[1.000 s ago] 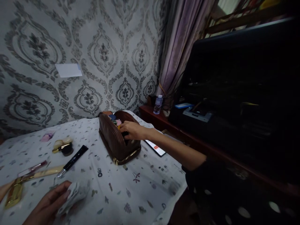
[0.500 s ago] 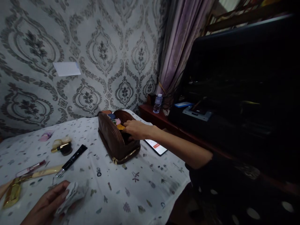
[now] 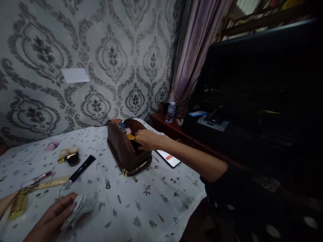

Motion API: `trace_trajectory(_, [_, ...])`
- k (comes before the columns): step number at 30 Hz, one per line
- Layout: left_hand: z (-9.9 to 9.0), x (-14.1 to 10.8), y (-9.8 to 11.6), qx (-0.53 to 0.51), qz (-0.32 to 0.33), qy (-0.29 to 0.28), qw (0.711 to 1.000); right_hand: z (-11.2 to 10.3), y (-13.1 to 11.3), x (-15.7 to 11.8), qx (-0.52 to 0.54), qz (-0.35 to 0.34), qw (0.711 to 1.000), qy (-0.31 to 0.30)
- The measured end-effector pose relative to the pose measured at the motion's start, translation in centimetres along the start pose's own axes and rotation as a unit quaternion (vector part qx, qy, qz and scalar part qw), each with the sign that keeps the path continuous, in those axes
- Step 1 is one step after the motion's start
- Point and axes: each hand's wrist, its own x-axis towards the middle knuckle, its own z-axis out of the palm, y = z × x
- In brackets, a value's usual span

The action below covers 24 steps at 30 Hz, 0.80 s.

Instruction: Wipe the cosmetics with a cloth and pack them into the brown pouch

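My left hand (image 3: 57,215) holds a crumpled white cloth or tissue (image 3: 78,210) between thumb and fingers, low over the patterned white sheet (image 3: 126,201). My right hand (image 3: 148,139) reaches into the open top of a brown zip bag (image 3: 121,148); its fingertips are hidden inside, and what they touch cannot be made out. Several small items, blue, pink and orange-yellow, show in the bag. Left of the bag lie a black tube (image 3: 79,171), a lip gloss tube (image 3: 37,179), a pale stick-like item (image 3: 54,182) and a gold bottle (image 3: 18,205).
Puffs and a black round item (image 3: 72,158) lie at left, near a pink item (image 3: 52,145). A phone (image 3: 170,159) lies right of the bag. Beyond stand a water bottle (image 3: 171,112) and a dark cabinet (image 3: 252,87). Another hand or arm (image 3: 5,204) enters at far left.
The view has shifted slightly, so the scene sits a little further right. Both hands keep nearly the same places, the right in the bag and the left with the cloth.
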Motion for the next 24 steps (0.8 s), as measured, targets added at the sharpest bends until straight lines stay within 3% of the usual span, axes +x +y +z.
trace_trajectory(8, [0.2,0.0,-0.1,0.034,0.008,-0.024,0.999,1.1,0.1,0.3,0.01,0.0,1.0,0.014])
trace_trajectory(16, [2.3,-2.1,2.1,0.034,-0.015,-0.015,0.999,0.4,0.0,0.6,0.011,-0.001,1.0,-0.003])
trace_trajectory(24, [1.6,-1.8,1.6,0.1,0.028,-0.148,0.983,-0.5,0.0,0.5,0.025,0.008,1.0,-0.017])
